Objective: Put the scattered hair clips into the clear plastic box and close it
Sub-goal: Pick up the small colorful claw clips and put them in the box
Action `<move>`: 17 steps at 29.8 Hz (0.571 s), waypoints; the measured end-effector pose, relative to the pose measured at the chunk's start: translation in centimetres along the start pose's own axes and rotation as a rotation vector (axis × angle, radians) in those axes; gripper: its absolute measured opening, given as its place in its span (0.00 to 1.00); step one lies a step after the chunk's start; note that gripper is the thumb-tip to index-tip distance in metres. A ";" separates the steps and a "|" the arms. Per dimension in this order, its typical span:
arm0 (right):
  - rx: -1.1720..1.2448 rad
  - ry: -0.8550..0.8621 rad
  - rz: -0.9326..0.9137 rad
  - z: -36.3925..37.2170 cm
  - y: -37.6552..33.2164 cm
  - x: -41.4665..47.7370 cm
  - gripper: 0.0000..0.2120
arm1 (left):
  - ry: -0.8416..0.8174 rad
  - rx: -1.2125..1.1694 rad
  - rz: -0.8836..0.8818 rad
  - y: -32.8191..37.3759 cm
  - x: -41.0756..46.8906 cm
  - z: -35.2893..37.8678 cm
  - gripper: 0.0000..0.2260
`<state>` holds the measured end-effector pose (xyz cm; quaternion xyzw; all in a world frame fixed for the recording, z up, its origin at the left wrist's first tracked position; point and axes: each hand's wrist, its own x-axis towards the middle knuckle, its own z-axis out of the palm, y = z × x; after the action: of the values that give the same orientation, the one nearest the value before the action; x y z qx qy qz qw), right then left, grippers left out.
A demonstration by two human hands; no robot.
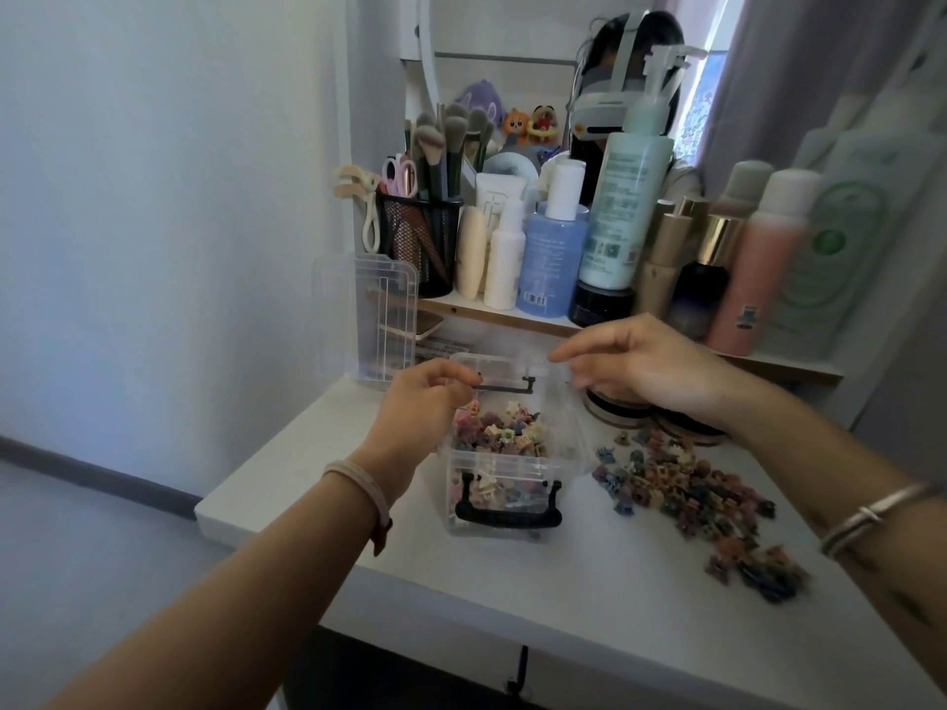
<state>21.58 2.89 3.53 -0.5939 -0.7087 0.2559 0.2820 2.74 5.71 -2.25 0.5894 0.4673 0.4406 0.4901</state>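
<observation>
To my left, a plain white wall (153, 197) meets grey floor (77, 556) at a dark skirting (102, 476). White table (563, 597) before me; daylight enters past the curtain (820, 69), right.

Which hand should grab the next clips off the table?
Right. The loose clips lie on the table to the right of the box, close under the right hand and forearm. The left hand is at the box's left rim and would have to cross over it.

Bottle labels (617, 197) illegible, blurred.
</observation>
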 end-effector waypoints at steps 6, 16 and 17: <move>-0.631 -0.124 0.235 2.6 4.9 0.2 0.16 | -0.009 0.003 -0.004 0.0 0.1 0.0 0.11; -0.633 -0.195 0.162 4.2 3.9 0.8 0.10 | -0.008 -0.005 0.000 0.0 0.2 0.0 0.12; -0.596 -0.154 0.174 4.0 3.8 0.8 0.11 | -0.005 -0.003 0.001 -0.1 0.2 0.0 0.12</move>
<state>21.32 4.21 -1.91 -0.6875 -0.7184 0.1045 0.0180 2.71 5.91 -2.35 0.5899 0.4652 0.4400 0.4920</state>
